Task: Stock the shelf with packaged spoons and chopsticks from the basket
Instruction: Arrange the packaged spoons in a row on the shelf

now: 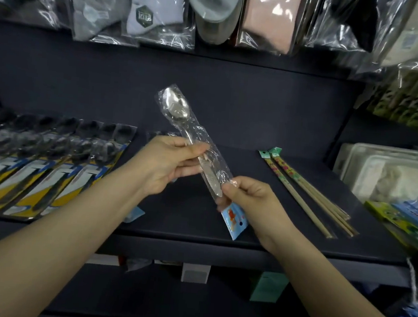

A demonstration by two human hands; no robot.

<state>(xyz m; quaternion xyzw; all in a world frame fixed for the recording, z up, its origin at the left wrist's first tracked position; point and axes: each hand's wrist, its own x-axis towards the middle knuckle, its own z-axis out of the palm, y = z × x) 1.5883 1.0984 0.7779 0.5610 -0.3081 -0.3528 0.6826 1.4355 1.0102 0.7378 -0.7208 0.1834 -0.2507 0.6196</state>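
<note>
A metal spoon in a clear plastic sleeve (181,116) with a light blue card header at its lower end is held up over the dark shelf (223,205), bowl pointing up and away. My left hand (162,164) pinches the spoon's handle at mid-length. My right hand (249,200) grips the lower end of the package just above the blue header. Packaged chopsticks (306,193) lie on the shelf to the right. Another blue header (135,213) shows under my left forearm; its package is hidden. The basket is not in view.
A row of yellow-and-blue carded utensil packs (43,168) fills the shelf's left side. Bagged socks (155,10) hang above. White trays (390,175) and coloured boxes (401,220) sit at the right. Small boxes (195,273) stand on the shelf below.
</note>
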